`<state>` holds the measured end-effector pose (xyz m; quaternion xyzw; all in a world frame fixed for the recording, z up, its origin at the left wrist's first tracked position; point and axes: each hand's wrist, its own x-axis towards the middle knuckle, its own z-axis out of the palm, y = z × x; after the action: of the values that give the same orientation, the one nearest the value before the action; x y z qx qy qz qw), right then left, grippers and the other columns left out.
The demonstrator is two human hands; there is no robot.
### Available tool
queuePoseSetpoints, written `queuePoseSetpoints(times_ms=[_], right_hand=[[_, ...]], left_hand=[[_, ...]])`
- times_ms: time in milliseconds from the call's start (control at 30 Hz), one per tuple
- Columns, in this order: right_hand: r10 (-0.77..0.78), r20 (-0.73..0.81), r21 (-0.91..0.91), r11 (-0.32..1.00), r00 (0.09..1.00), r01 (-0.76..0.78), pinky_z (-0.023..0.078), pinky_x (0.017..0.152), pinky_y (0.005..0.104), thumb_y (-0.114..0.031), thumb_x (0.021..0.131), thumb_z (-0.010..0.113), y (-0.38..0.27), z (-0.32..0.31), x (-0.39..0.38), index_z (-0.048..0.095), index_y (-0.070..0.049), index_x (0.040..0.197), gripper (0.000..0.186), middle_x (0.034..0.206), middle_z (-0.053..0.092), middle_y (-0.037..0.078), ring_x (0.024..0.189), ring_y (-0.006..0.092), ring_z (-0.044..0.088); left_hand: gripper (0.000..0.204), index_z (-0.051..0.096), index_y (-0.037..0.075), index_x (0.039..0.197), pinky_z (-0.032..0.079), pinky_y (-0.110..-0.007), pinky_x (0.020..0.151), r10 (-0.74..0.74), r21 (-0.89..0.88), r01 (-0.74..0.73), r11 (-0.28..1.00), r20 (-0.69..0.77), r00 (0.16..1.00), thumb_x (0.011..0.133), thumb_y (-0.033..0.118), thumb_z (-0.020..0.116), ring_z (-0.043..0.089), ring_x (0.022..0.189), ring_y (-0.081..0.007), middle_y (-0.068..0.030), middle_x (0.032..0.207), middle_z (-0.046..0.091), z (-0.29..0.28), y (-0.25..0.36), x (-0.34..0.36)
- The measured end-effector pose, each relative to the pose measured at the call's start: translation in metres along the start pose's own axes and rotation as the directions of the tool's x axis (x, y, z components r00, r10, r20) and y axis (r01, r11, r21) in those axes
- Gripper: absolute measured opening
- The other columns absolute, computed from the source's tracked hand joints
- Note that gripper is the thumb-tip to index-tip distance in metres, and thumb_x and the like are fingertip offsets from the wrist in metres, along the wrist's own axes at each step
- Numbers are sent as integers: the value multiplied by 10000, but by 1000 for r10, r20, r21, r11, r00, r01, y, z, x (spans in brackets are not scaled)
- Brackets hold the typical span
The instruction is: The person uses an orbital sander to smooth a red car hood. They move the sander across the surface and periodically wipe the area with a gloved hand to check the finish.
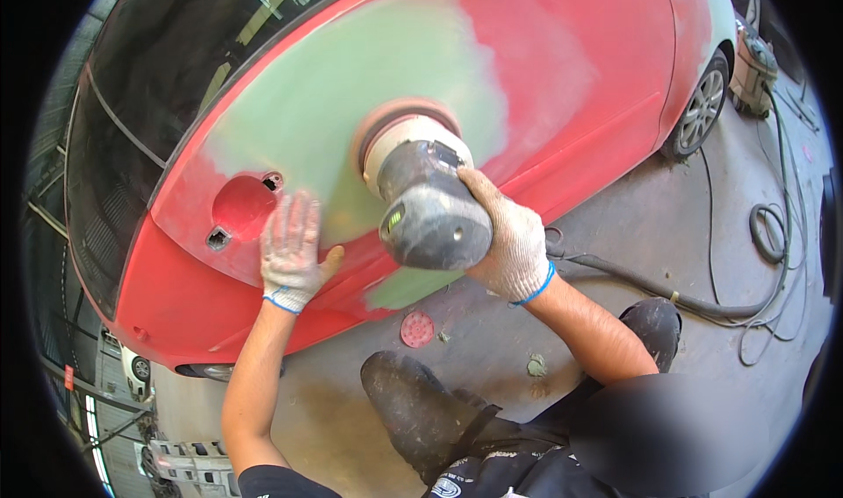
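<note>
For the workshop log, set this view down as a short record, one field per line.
Left hand: gloved, open, flat on the red car, beside the handle recess
Right hand: gloved, gripping the sander
Sander pad: round, at the pale green patch
Floor: red perforated disc, dark hose

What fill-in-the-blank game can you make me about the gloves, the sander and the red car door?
1. The hand gripping the sander is the person's ____ one.
2. The other hand, fingers up and palm toward the door, wears a whitish glove whose wrist edge is ____.
3. The large pale patch on the red door, behind the sander, is ____.

Missing words: right; blue; green.
</note>
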<state>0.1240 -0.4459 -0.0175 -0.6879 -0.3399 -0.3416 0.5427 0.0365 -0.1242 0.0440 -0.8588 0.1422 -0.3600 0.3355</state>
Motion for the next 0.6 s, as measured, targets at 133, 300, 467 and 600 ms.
queuePoseSetpoints(times_ms=[133, 300, 467, 600], right_hand=[[61, -3, 12, 998, 998, -61, 579, 835, 421, -189, 675, 871, 1, -1, -1, 538, -40, 1360, 776, 1088, 699, 225, 959, 371, 714], [97, -96, -33, 994, 991, -100, 575, 797, 340, -104, 816, 803, 3, -33, 39, 599, 12, 1234, 479, 1021, 737, 106, 881, 178, 709], [368, -74, 40, 930, 927, -366, 517, 610, 288, -185, 825, 798, -22, -66, 96, 707, 29, 970, 275, 788, 696, 40, 680, 111, 632], [397, -70, 26, 918, 915, -396, 443, 507, 259, -303, 859, 774, -47, -63, 131, 692, 3, 838, 317, 651, 617, 22, 535, 92, 558]], left_hand=[[785, 363, 65, 1549, 282, -461, 1176, -195, 150, 218, 964, -156, 968, 936, 509, 571, 335, 1486, -317, -128, 1612, 360, -10, -46, -8], [700, 426, 70, 1519, 295, -438, 1181, -293, 116, 339, 934, -295, 909, 979, 506, 520, 369, 1460, -291, -102, 1589, 397, -11, -106, -25], [690, 414, 103, 1532, 284, -439, 1195, -290, 101, 345, 933, -357, 888, 974, 493, 523, 350, 1472, -272, -78, 1591, 398, 0, -99, -22], [668, 429, 137, 1526, 290, -440, 1195, -310, 63, 357, 932, -369, 876, 962, 476, 545, 356, 1468, -263, -49, 1586, 410, 3, -94, -16]])
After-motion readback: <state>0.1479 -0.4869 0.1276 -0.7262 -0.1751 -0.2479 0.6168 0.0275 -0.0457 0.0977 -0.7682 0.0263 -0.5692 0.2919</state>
